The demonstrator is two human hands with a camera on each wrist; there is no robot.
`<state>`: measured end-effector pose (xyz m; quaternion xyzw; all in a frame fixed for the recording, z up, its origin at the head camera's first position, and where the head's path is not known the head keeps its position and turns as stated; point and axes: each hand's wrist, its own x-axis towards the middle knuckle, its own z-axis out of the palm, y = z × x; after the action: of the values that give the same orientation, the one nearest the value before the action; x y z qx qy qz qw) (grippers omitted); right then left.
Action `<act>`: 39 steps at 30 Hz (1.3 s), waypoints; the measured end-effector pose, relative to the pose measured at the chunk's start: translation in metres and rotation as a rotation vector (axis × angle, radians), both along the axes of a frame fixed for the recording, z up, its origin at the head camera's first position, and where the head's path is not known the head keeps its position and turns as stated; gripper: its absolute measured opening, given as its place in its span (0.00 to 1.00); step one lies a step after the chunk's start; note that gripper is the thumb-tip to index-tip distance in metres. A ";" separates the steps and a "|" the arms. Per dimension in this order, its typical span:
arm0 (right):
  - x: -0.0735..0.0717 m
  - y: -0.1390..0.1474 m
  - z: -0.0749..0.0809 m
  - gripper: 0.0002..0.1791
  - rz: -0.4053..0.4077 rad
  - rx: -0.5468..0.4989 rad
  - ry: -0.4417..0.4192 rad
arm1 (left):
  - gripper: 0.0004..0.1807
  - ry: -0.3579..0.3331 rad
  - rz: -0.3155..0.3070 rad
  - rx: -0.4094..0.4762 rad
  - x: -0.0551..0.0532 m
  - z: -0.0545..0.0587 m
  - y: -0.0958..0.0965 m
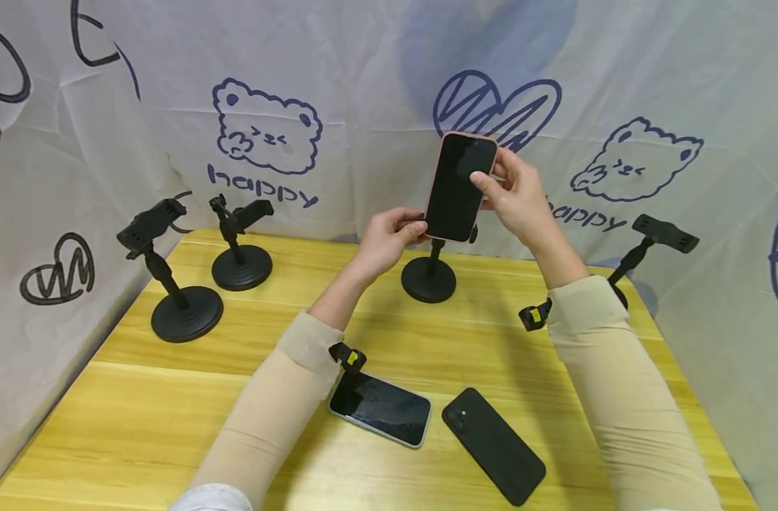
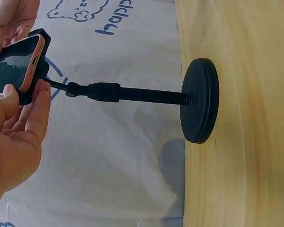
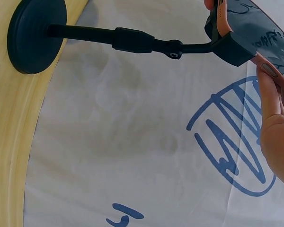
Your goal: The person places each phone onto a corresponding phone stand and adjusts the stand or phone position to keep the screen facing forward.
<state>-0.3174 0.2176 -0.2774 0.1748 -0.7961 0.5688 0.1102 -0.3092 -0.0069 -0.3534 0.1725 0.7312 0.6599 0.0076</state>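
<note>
A smartphone [image 1: 456, 191] in a pink case sits upright, screen toward me, in the clamp [image 3: 234, 49] of a black phone stand [image 1: 429, 280]. My left hand [image 1: 389, 241] pinches the phone's lower left corner, thumb at its front edge and fingers behind by the clamp. Higher up, my right hand [image 1: 519, 199] grips the phone's right edge with the thumb over the screen. In the left wrist view the clamp [image 2: 46, 45] shows behind the phone's lower end, on top of the stand's pole [image 2: 151, 95].
Two black phone stands [image 1: 187, 312] [image 1: 242, 268] stand on the left of the wooden table [image 1: 133, 411], another holder [image 1: 666, 233] on the right. Near me lie a phone with its screen up [image 1: 382, 408] and a black phone face down [image 1: 494, 447]. A printed cloth [image 1: 376, 85] hangs behind.
</note>
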 end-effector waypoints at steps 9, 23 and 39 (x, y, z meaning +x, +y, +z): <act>0.000 0.000 -0.001 0.21 0.001 -0.007 0.002 | 0.19 -0.004 0.003 -0.006 -0.001 -0.001 0.000; 0.001 0.000 -0.003 0.21 0.022 -0.020 0.006 | 0.19 0.006 0.006 -0.016 0.000 -0.002 -0.001; 0.003 0.000 -0.006 0.21 0.025 -0.007 0.020 | 0.18 0.012 0.002 -0.001 0.000 -0.003 0.000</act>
<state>-0.3148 0.2172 -0.2837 0.1900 -0.7907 0.5712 0.1114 -0.3088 -0.0072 -0.3562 0.1758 0.7317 0.6586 0.0025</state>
